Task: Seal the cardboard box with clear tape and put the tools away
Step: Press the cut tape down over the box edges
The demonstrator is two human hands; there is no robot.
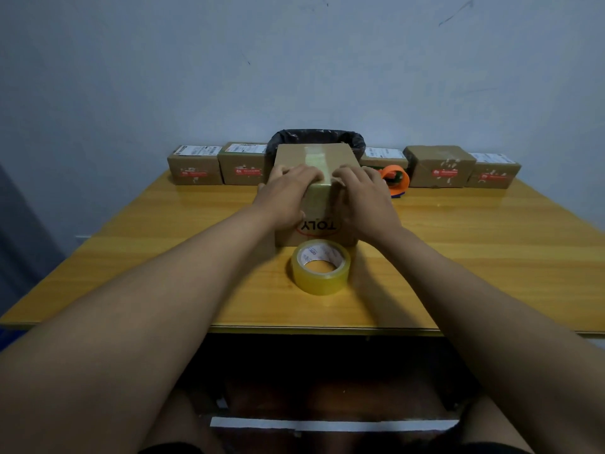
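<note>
A brown cardboard box (pixel 314 155) stands mid-table with a strip of clear tape running along its top and down the near face. My left hand (pixel 288 191) and my right hand (pixel 360 194) both lie flat over the box's near top edge, fingers pressed on the tape, holding nothing. A roll of clear tape (pixel 320 266) lies flat on the table just in front of the box. An orange tape cutter (pixel 396 181) sits behind and to the right of the box, partly hidden by my right hand.
Several small labelled cardboard boxes (pixel 195 169) line the back edge of the wooden table (pixel 474 257) against the wall. A bin with a black liner (pixel 316 137) stands behind the box. The table's near edge is close to my body.
</note>
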